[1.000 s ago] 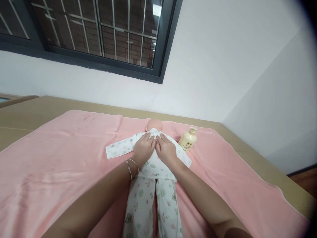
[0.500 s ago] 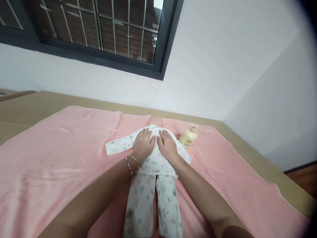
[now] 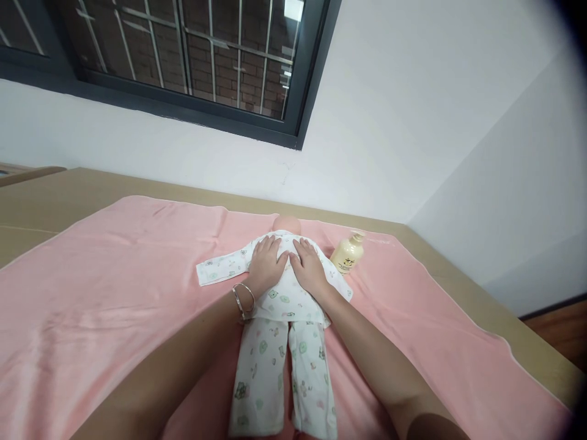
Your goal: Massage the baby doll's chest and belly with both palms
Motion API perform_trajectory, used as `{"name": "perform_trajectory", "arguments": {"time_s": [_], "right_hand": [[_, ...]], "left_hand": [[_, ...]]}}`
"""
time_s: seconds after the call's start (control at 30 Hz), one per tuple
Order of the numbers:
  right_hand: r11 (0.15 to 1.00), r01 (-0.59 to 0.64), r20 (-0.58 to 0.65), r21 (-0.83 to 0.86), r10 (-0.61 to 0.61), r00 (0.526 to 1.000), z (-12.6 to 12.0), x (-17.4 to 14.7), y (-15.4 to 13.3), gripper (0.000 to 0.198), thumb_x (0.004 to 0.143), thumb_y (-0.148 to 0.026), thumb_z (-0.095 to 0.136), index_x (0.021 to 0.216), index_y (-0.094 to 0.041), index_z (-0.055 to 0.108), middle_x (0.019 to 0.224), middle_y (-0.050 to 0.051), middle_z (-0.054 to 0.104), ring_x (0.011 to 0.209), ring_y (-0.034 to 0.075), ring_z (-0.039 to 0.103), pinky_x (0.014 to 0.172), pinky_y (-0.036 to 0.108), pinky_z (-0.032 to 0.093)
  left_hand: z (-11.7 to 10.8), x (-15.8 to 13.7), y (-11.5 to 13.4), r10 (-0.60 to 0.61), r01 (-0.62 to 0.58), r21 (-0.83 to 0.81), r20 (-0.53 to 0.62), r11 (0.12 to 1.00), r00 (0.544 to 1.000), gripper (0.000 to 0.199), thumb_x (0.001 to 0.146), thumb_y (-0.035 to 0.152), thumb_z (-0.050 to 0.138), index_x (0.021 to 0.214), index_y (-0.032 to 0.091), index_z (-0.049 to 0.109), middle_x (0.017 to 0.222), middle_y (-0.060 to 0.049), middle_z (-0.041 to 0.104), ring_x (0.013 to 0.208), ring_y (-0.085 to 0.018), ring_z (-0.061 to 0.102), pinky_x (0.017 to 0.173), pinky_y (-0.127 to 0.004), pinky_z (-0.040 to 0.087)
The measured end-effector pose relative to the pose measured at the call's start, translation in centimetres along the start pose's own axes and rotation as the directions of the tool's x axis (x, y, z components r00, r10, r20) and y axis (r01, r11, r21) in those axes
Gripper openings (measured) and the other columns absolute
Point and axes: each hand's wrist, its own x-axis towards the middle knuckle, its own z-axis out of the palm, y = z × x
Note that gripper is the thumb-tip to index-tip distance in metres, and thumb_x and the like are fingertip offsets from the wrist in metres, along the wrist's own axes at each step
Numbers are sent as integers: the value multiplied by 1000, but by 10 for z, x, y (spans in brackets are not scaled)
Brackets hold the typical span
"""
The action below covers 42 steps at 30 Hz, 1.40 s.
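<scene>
A baby doll point(image 3: 287, 224) lies stretched out on a pink blanket, its bald head toward the wall. It wears a white printed top point(image 3: 288, 304) and matching trousers point(image 3: 261, 382). My left hand point(image 3: 266, 263), with a silver bangle at the wrist, rests flat on the left side of the upper top. On the right side my right hand point(image 3: 309, 266) lies flat too, fingers stretched out. The thumbs nearly meet in the middle. One sleeve point(image 3: 222, 267) extends to the left. A pale yellow pump bottle point(image 3: 348, 252) leans at the doll's right.
The pink blanket point(image 3: 114, 263) covers much of a wooden tabletop point(image 3: 92, 186). Behind it rises a white wall point(image 3: 367, 122) with a dark-framed barred window point(image 3: 302, 79). A brown wooden surface point(image 3: 562, 330) shows at the right edge.
Both hands stay flat on the doll's top. The view has shifted very slightly; otherwise little differs.
</scene>
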Motion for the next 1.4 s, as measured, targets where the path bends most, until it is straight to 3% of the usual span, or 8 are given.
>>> {"name": "perform_trajectory", "arguments": {"time_s": [0.67, 0.9, 1.13, 1.4], "right_hand": [[1000, 2, 2, -5, -2, 1000, 1, -1, 1, 52, 97, -37, 36, 142, -12, 44, 151, 16, 36, 143, 28, 27, 116, 46, 21], [1000, -2, 72, -1, 2, 997, 0, 4, 4, 55, 98, -38, 33, 145, -11, 39, 154, 17, 30, 145, 29, 21, 117, 48, 19], [998, 41, 121, -42, -36, 992, -1, 6, 3, 56, 97, -34, 32, 149, -13, 31, 157, 15, 22, 146, 29, 14, 116, 50, 18], [990, 34, 127, -138, -16, 992, -7, -9, -22, 54, 96, -26, 30, 147, -8, 33, 155, 18, 26, 145, 31, 18, 115, 47, 22]], "left_hand": [[-2, 0, 1, -5, 5, -3, 13, 1000, 1000, 45, 93, 35, 41, 131, 13, 50, 142, -16, 49, 136, -30, 38, 114, -51, 29], [-1, 0, 3, -24, 22, 34, 66, 999, 998, 48, 95, 33, 36, 135, 8, 48, 146, -18, 43, 139, -31, 34, 115, -52, 26], [1, -2, 7, -13, 13, 27, 10, 1000, 1000, 45, 95, 29, 35, 131, 10, 52, 145, -19, 45, 138, -32, 36, 113, -55, 29], [-10, -11, 17, 44, -36, 54, -142, 998, 989, 34, 85, 21, 45, 110, 14, 66, 124, -13, 65, 124, -29, 54, 109, -49, 38]]}}
